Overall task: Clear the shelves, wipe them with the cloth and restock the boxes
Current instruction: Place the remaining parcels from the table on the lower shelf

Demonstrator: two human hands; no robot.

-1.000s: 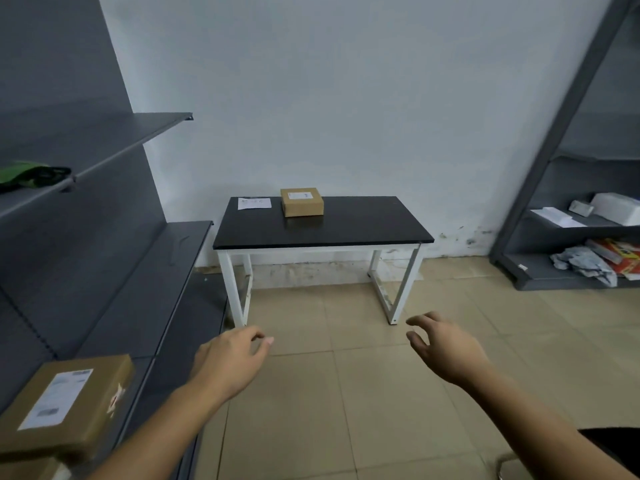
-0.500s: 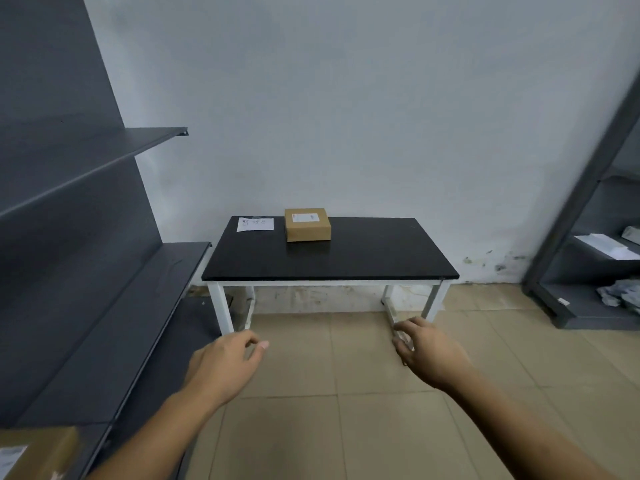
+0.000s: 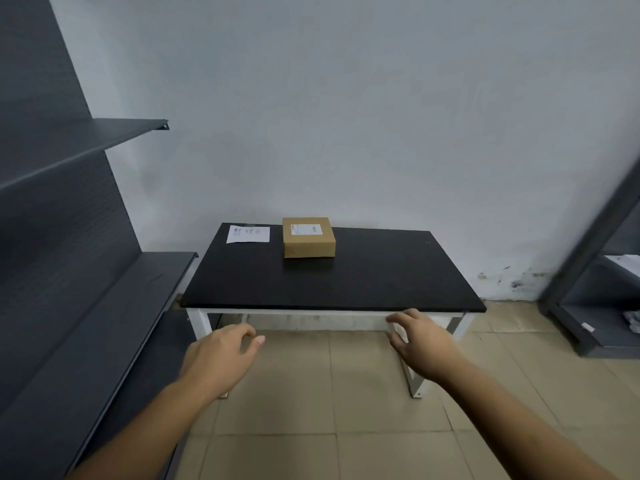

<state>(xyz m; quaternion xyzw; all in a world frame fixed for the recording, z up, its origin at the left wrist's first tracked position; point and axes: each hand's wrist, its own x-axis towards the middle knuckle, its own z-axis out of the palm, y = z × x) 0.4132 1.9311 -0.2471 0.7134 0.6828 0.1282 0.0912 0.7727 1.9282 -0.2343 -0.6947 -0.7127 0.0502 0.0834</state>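
Cardboard box [image 3: 309,237] with a white label on top sits on the black table [image 3: 346,282], toward the far edge and left of the middle, close to the wall [image 3: 346,116]. Just beside it on the left lies a white paper sheet [image 3: 248,234] with handwritten marks, not touching it.

Both hands hang in front of the table's near edge, well apart from the box. The left hand [image 3: 221,362] is palm down, fingers loosely curled with the thumb tip near the forefinger, holding nothing. The right hand [image 3: 420,344] is palm down too, fingers bent and a little spread with a gap to the thumb, holding nothing. It overlaps the table's white frame in view; whether it touches the frame I cannot tell. The box lies farther off, roughly on the line between the two hands.

On the left stands grey shelving. Its lower shelf [image 3: 114,306] reaches the table's left end, and an upper shelf [image 3: 86,140] juts out above. Another grey shelving unit [image 3: 588,271] stands at the right, with something white on it, too cut off to name.
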